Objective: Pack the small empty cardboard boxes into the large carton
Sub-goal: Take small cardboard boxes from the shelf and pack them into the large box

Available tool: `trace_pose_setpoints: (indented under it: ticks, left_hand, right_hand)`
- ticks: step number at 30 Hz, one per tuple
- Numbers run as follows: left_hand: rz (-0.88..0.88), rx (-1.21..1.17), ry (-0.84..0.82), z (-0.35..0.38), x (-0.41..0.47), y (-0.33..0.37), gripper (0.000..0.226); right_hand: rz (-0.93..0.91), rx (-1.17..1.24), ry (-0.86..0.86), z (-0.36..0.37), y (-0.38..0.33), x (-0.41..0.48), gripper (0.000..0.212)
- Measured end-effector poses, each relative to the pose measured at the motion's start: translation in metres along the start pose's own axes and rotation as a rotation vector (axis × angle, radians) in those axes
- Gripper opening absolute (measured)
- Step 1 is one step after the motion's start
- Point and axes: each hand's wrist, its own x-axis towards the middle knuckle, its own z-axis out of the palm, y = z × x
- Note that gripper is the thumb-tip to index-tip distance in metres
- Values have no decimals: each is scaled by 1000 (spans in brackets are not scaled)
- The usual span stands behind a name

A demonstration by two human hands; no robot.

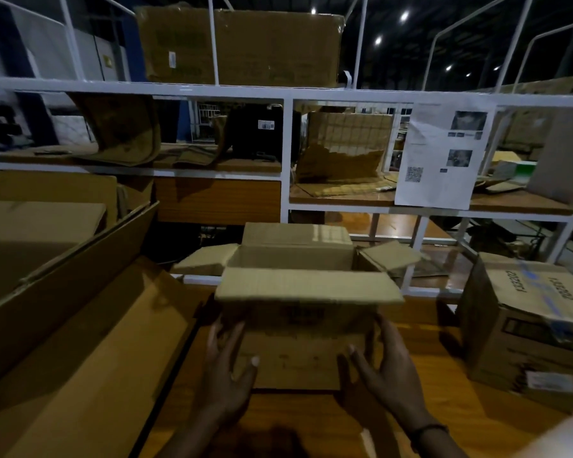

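Note:
A small brown cardboard box (298, 345) stands on the wooden table in front of me, its top flaps spread open and its inside empty as far as I can see. My left hand (227, 368) is at the box's left side with fingers spread and fairly straight against the near wall. At the right side my right hand (384, 365) lies the same way, fingers straight along the corner. The large carton (80, 325) lies at the left, its long flap reaching toward me.
Another cardboard box (526, 328) with printed labels stands at the right on the wooden table (427, 408). Behind is a white metal shelf frame (286, 153) holding torn cardboard, a black box and a hanging paper sheet (444, 153).

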Motion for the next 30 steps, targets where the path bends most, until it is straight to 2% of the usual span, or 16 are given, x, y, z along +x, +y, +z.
trace_pose_setpoints:
  ticks: [4, 6, 10, 12, 14, 20, 26, 30]
  left_hand:
    - [131, 30, 88, -15, 21, 29, 65]
    - [97, 81, 38, -19, 34, 42, 66]
    - [-13, 251, -183, -17, 47, 60, 71]
    - [-49, 277, -225, -12, 47, 67, 68]
    - [-85, 295, -222, -10, 45, 71, 65]
    - [-105, 275, -199, -10, 39, 70, 62]
    - [-145, 194, -190, -7, 40, 61, 68]
    - [-204, 169, -215, -6, 42, 57, 79]
  right_hand:
    - [11, -32, 75, -15, -10, 22, 76]
    - [16, -65, 84, -22, -15, 31, 70]
    - [62, -227, -88, -28, -17, 43, 50]
    - [25, -321, -207, -24, -17, 46, 36]
    - [0, -412, -258, -21, -19, 49, 33]
    - [1, -495, -279, -20, -22, 47, 39]
    - [262, -376, -279, -17, -18, 45, 58]
    - [338, -287, -309, -15, -9, 47, 70]
